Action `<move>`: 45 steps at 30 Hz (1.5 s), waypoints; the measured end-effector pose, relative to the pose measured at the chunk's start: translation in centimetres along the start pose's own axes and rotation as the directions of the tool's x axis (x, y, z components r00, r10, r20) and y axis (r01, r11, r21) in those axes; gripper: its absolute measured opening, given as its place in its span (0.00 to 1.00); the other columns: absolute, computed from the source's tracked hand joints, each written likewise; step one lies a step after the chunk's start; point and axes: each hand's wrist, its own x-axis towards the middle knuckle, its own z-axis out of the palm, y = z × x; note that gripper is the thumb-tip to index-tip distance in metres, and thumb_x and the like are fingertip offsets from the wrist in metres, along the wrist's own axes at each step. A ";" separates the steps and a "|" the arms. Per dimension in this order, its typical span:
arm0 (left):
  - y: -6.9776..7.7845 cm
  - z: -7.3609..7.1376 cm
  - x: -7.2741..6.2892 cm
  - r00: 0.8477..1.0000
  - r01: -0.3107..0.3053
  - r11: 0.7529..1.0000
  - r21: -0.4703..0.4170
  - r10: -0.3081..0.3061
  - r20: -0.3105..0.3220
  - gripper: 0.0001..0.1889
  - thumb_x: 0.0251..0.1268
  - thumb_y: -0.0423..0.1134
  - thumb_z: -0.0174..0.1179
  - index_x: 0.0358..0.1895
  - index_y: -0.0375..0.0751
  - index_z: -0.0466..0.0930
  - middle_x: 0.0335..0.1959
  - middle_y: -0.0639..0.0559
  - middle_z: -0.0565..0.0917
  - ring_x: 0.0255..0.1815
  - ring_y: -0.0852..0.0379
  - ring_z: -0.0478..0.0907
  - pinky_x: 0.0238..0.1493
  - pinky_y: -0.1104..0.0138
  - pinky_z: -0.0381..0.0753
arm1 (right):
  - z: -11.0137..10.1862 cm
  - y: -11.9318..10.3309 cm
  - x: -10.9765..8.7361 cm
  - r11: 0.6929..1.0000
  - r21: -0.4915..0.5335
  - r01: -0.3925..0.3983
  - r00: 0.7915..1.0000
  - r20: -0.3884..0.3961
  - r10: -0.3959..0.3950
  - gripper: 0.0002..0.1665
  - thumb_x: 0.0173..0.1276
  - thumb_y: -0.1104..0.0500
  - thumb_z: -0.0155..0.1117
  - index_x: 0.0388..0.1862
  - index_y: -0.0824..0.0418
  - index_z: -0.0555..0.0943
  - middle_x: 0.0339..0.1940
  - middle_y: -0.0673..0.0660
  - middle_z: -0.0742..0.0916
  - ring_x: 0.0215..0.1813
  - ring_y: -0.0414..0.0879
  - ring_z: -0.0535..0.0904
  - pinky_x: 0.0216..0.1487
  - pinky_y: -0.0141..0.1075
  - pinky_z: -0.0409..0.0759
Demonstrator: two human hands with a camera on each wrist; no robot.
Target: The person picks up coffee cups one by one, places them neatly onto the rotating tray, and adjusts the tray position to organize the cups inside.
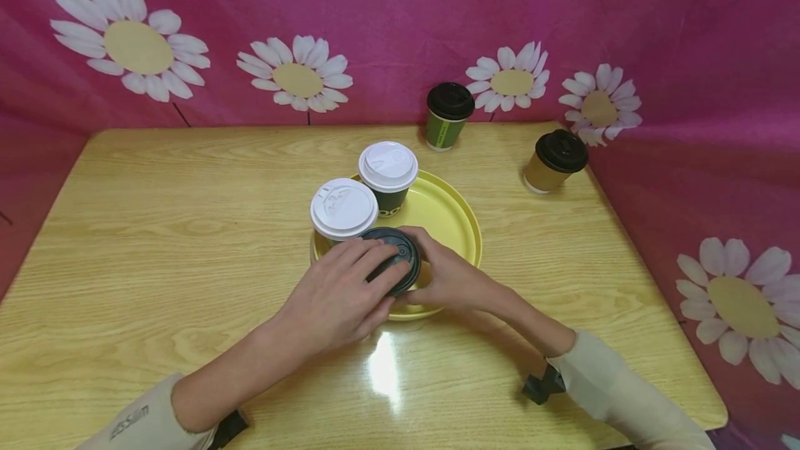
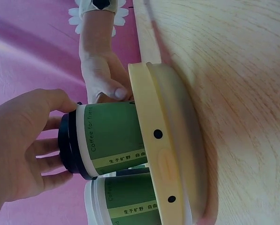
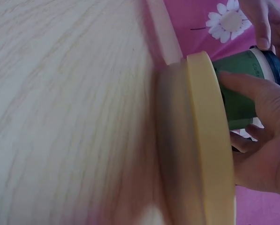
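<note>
A green paper coffee cup (image 2: 111,136) with a black lid (image 2: 71,145) stands upright on a round yellow tray (image 1: 446,221), near its front. My left hand (image 1: 340,290) reaches over from above and grips the lid, thumb on one side and fingers on the other. From the right, my right hand (image 1: 448,273) holds the cup's side, thumb near the base. Behind it on the tray are two more cups with white lids: one cup (image 1: 344,210) at the left, touching or close to the held one, and another cup (image 1: 389,169) at the back.
Beyond the tray, a green cup with a black lid (image 1: 448,117) stands at the table's back edge. A brown cup with a black lid (image 1: 553,162) is near the right edge. A pink flowered cloth (image 1: 400,19) hangs behind the wooden table (image 1: 187,228).
</note>
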 end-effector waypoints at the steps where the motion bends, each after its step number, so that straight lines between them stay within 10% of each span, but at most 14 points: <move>1: 0.0 0.0 0.0 1.000 0.000 1.000 0.003 0.000 0.003 0.21 0.61 0.45 0.63 0.56 0.39 0.78 0.53 0.44 0.80 0.54 0.44 0.75 0.60 0.56 0.74 | -0.2 0.0 -0.1 1.000 -0.006 0.005 1.000 0.003 -0.005 0.53 0.53 0.60 0.81 0.73 0.53 0.60 0.68 0.48 0.74 0.68 0.42 0.70 0.70 0.40 0.66; 10: 0.0 0.0 0.0 1.000 0.001 1.000 -0.006 -0.001 0.001 0.21 0.62 0.44 0.62 0.56 0.39 0.79 0.53 0.44 0.80 0.54 0.44 0.76 0.60 0.55 0.74 | -1.5 0.2 -0.7 0.974 -0.225 -0.041 0.999 -0.034 0.034 0.42 0.62 0.57 0.74 0.72 0.57 0.65 0.70 0.53 0.72 0.71 0.45 0.66 0.71 0.45 0.65; 20: 0.0 0.0 0.0 0.999 0.020 1.000 -0.011 -0.020 0.035 0.21 0.63 0.44 0.61 0.57 0.40 0.79 0.54 0.43 0.80 0.56 0.44 0.75 0.61 0.55 0.73 | -2.1 0.8 -1.0 0.789 -0.612 0.061 0.991 -0.057 -0.121 0.29 0.70 0.52 0.65 0.66 0.60 0.73 0.70 0.61 0.72 0.73 0.55 0.64 0.73 0.47 0.61; 32: 0.0 0.1 0.0 0.999 0.027 0.999 -0.019 -0.026 0.027 0.21 0.62 0.43 0.61 0.57 0.40 0.79 0.54 0.42 0.79 0.56 0.44 0.75 0.61 0.55 0.73 | -4.3 3.7 -1.3 0.630 -0.763 0.144 0.978 0.015 -0.206 0.38 0.76 0.32 0.42 0.66 0.58 0.75 0.69 0.60 0.75 0.75 0.58 0.61 0.77 0.50 0.49; 45: 0.0 0.0 0.0 0.999 0.028 1.000 -0.014 -0.027 0.039 0.21 0.62 0.43 0.61 0.57 0.39 0.79 0.54 0.43 0.79 0.56 0.44 0.75 0.61 0.55 0.73 | -5.9 5.9 -2.2 0.605 -0.756 0.249 0.963 0.129 -0.236 0.45 0.72 0.25 0.38 0.64 0.57 0.78 0.65 0.61 0.78 0.71 0.59 0.66 0.76 0.49 0.52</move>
